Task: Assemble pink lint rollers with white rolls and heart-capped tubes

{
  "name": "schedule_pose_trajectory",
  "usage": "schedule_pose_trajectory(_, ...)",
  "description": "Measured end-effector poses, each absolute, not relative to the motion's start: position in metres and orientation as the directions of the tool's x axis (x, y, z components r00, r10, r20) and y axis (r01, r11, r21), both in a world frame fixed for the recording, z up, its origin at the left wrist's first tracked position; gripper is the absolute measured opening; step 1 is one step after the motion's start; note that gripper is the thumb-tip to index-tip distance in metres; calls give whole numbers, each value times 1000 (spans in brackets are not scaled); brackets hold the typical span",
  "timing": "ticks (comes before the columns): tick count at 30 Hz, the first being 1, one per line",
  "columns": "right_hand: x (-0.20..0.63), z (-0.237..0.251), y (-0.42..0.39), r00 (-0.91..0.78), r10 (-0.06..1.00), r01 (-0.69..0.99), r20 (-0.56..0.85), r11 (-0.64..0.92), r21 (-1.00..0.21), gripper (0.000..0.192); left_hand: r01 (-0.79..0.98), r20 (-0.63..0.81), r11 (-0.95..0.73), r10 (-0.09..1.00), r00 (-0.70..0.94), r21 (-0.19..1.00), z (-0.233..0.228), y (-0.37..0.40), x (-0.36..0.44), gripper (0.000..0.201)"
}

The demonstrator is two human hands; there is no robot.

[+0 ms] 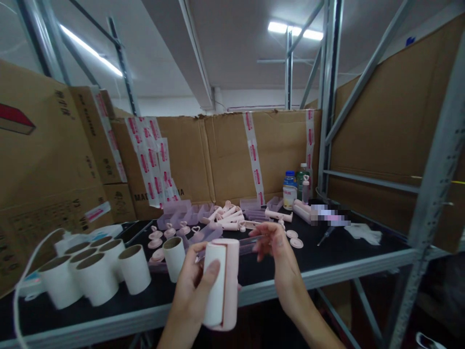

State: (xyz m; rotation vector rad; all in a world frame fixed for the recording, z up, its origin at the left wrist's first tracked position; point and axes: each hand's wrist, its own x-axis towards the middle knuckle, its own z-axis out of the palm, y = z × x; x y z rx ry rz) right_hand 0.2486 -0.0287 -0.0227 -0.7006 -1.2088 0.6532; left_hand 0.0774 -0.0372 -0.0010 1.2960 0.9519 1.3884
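My left hand (pixel 192 286) grips a white lint roll set in a pink holder (pixel 222 283), held upright above the front edge of the black-topped shelf (pixel 327 257). My right hand (pixel 274 245) is just right of it, fingers pinched on a clear plastic cover (pixel 250 242) that reaches toward the roll. Several white paper rolls (pixel 90 271) with cardboard cores stand at the left of the shelf. Pink handles (pixel 228 215) lie piled further back.
Taped cardboard boxes (pixel 225 155) wall the back and left. Lilac trays (pixel 185 213), pink heart-shaped caps (pixel 170 232) and round lids (pixel 294 240) lie mid-shelf. Bottles (pixel 290 189) stand at the back right. Grey metal shelf posts (pixel 329 97) rise on the right. A white cable (pixel 22 281) hangs at left.
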Motion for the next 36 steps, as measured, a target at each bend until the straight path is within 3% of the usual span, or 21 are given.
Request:
schedule_pose_trajectory(3,263,-22,-11,370,732,-122,572,648,-751,60,-387,59,-45,998,23,921,6,-35,77,45)
schedule_pose_trajectory(7,291,-21,2,472,763,-281,441,605,-745,77,-538,-74,46,997,-30,842,12,-35,77,39)
schedule_pose_trajectory(13,326,-22,8,356,875,-473,329,472,-744,68,-600,-145,50,983,-110,799,7,-26,78,29)
schedule_pose_trajectory(15,329,-27,13,391,854,-328,343,478,-815,60,-604,-128,31,985,-119,797,4,-25,78,32)
schedule_pose_trajectory(17,326,-34,19,408,769,26,492,529,-848,49,-605,-101,5,987,-125,796,3,-24,77,35)
schedule_pose_trajectory(20,312,-47,27,125,674,576,729,549,-606,35,-600,-72,-10,991,-112,800,2,-26,75,36)
schedule_pose_trajectory(22,299,-55,29,-83,671,733,737,542,-411,41,-599,-65,-3,994,-91,800,3,-28,75,36)
schedule_pose_trajectory(24,286,-63,31,-201,699,802,687,520,-294,45,-605,-73,13,995,-74,796,4,-31,74,35)
schedule_pose_trajectory(27,271,-70,31,-261,741,843,618,487,-228,42,-615,-97,42,994,-56,787,4,-34,73,30)
schedule_pose_trajectory(33,268,-65,26,-268,759,817,594,506,-278,19,-605,-63,42,998,-14,795,3,-38,73,23)
schedule_pose_trajectory(36,275,-55,19,-263,776,751,573,537,-384,12,-595,-38,2,998,-48,804,3,-41,75,25)
